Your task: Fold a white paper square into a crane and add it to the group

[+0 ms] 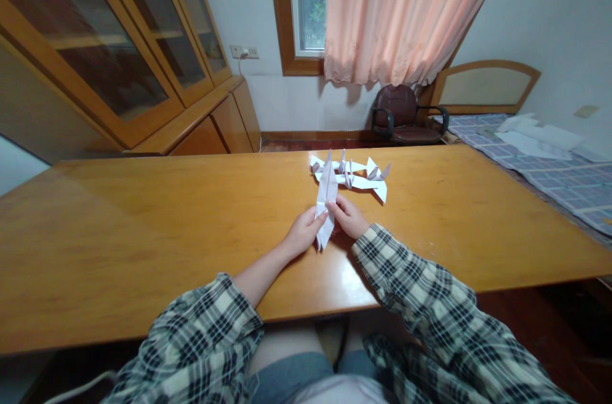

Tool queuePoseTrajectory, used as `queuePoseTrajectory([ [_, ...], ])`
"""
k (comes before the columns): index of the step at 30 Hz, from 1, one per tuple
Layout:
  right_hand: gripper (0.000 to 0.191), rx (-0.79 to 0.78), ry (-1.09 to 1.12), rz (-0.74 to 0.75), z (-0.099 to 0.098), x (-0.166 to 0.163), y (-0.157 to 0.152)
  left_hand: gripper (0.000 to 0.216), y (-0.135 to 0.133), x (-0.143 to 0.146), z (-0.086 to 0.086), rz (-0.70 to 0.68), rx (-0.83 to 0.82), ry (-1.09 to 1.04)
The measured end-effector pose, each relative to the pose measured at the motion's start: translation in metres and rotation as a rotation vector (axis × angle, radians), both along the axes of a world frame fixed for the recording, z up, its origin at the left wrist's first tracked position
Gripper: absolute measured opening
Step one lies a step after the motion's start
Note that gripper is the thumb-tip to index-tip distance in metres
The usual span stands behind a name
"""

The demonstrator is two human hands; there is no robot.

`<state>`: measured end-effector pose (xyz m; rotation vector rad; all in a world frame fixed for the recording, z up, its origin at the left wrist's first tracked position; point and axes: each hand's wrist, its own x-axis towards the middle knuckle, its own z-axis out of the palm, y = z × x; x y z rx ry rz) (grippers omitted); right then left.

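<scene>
Between my two hands is a long, narrow piece of folded white paper [327, 182], pointed at the top and split into points at the lower end. My left hand [305, 229] grips its left edge, thumb lying across the front. On the other edge, my right hand [349, 215] pinches the paper with thumb and fingers. The paper is tilted up above the tabletop. Just behind it lie several finished-looking folded paper cranes [368, 182], white with spread wings, grouped close together and partly hidden by the paper I hold.
A wide wooden table [143, 232] spreads out under my arms. Beyond it stand a brown armchair [401, 112] and a bed [521, 149] with white sheets on it. A glass-fronted cabinet [191, 104] is at the left, and a pink curtain [401, 9] hangs by the window.
</scene>
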<state>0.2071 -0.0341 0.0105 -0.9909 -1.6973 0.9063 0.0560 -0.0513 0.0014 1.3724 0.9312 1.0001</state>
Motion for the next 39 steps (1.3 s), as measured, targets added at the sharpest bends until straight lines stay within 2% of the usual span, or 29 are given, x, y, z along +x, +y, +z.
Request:
queuePoseTrajectory([
  [8,0.035,0.033,-0.022,-0.019,-0.006,-0.001,0.004,0.042,0.002,0.0,0.006,-0.041,-0.061,-0.046],
  [12,0.032,0.024,-0.038,-0.048,-0.007,-0.001,0.005,0.045,0.005,-0.001,0.004,-0.069,-0.089,-0.07],
  [18,0.026,0.089,-0.121,-0.11,-0.005,0.0,0.004,0.044,0.009,0.001,-0.002,-0.082,-0.091,-0.09],
  [26,0.03,0.05,-0.048,0.003,-0.011,-0.002,0.006,0.043,0.015,-0.003,-0.007,0.101,0.048,-0.04],
  [33,0.035,-0.094,0.111,0.1,-0.01,-0.004,0.004,0.037,0.012,-0.007,-0.001,0.19,0.142,0.056],
  [36,0.033,-0.098,0.117,0.086,-0.006,-0.003,0.003,0.035,0.01,-0.008,0.004,0.207,0.155,0.059],
  [39,0.031,-0.01,0.054,-0.006,0.0,0.0,0.003,0.033,0.008,-0.008,0.01,0.206,0.145,0.031],
])
